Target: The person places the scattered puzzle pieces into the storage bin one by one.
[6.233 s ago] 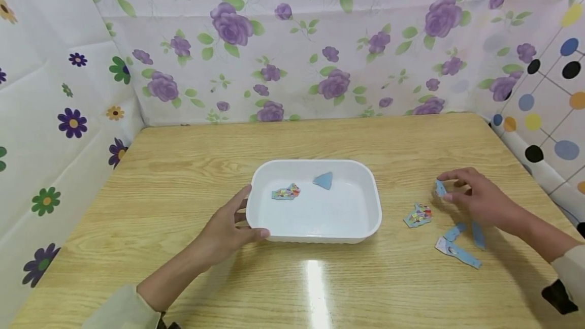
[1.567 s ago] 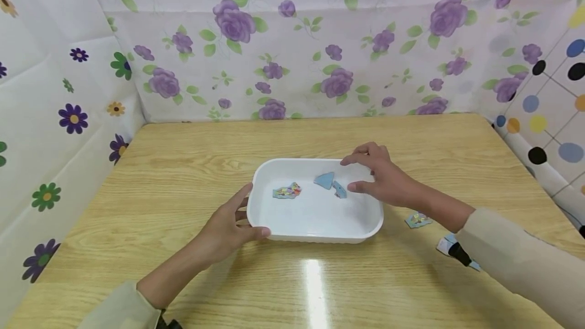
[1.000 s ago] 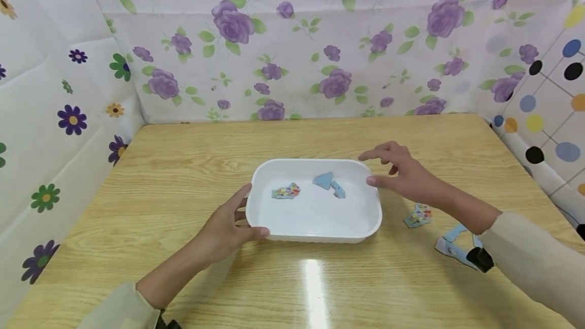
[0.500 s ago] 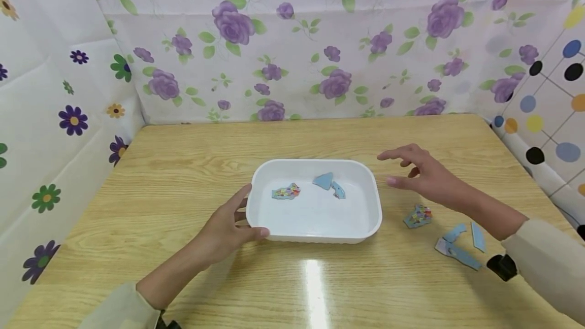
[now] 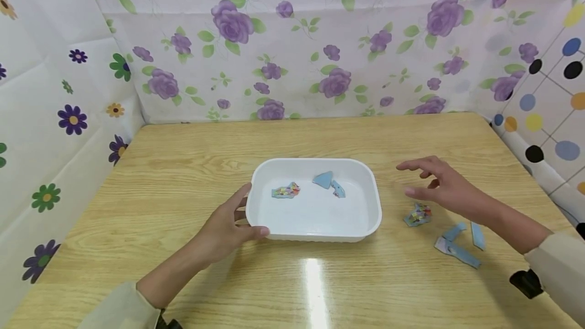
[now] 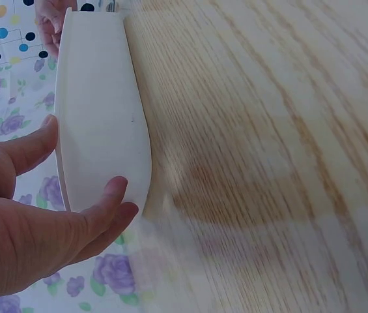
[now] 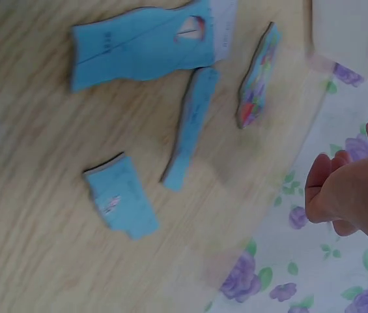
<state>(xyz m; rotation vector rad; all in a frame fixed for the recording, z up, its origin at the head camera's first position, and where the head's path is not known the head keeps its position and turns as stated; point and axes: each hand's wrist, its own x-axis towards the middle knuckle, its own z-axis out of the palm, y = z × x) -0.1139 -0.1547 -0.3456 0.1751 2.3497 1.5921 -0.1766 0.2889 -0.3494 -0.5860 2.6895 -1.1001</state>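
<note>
Near the centre of the head view, the person's left hand (image 5: 223,228) grips the lower-left corner of a white rounded-rectangular plastic tray (image 5: 311,217) holding one irregular multicoloured flat piece (image 5: 286,191) and two small pale-blue flat pieces (image 5: 324,180). Right of centre, the right hand (image 5: 445,186), thumb and fingers apart, hovers over the wood-grain table (image 5: 192,166), near a second multicoloured flat piece (image 5: 417,216) and, lower right, three flat blue pieces (image 5: 463,255)

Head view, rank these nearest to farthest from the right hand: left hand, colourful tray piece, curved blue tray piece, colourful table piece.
From the right hand:
1. Colourful table piece, right of the white tray.
2. Curved blue piece, tray's right half.
3. Colourful tray piece, tray's left half.
4. Left hand, at the tray's left end.
</note>
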